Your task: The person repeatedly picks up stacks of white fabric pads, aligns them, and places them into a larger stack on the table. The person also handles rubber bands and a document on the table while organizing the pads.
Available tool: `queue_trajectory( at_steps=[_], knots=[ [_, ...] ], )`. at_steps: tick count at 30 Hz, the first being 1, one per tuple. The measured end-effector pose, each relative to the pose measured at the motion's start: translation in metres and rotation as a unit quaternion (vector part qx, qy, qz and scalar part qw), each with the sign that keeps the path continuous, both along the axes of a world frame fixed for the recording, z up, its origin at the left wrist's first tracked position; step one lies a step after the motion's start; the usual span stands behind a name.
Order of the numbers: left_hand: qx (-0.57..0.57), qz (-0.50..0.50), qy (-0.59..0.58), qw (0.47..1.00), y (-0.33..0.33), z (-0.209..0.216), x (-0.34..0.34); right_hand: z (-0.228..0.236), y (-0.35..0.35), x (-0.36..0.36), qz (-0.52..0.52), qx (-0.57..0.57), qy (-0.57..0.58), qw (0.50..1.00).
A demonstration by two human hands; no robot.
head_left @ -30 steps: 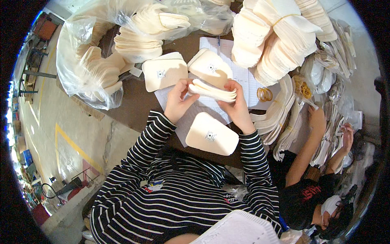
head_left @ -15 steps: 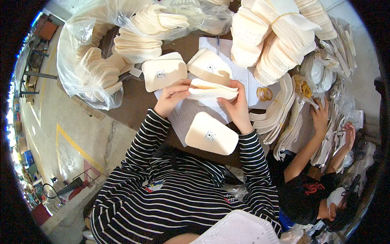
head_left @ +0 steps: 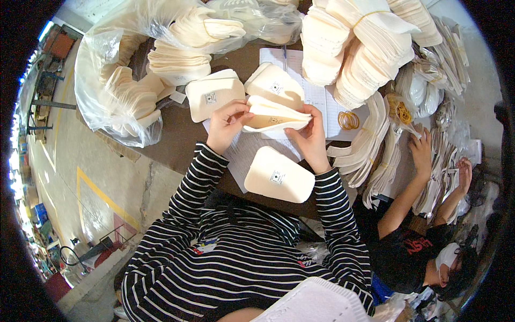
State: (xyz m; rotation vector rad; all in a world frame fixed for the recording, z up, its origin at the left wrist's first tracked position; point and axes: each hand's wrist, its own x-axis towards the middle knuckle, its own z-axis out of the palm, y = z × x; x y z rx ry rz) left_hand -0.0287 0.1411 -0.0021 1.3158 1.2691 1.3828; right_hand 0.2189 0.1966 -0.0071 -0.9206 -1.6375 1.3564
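Clear plastic bag (head_left: 92,94) bulging with cream stacks: beyond and left of the left hand (head_left: 225,126). Thick cream fabric-like banded stack (head_left: 385,44): beyond the right hand (head_left: 311,140). Three flat cream round-cornered labelled pads (head_left: 280,174): two beyond the hands, one nearer the body. Thin cream layered set (head_left: 268,115): between the hands, gaping, each end pinched by fingers and thumb. Judged part-way: three laid out, this set not yet down, many stacked

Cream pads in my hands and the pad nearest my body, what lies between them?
In the head view, paper lies between the held pads and the nearest pad.
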Motion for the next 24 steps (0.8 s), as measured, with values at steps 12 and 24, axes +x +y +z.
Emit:
queue_trajectory(
  at_steps=[12,24],
  knots=[
    [-0.015,0.075,-0.067,0.995,-0.009,-0.008,0.025,0.003,0.0,0.001,0.004,0.101,-0.051,0.994],
    [-0.022,0.186,0.048,0.981,-0.005,-0.007,0.043,0.005,-0.003,0.001,0.005,0.048,-0.038,0.998]
  ],
)
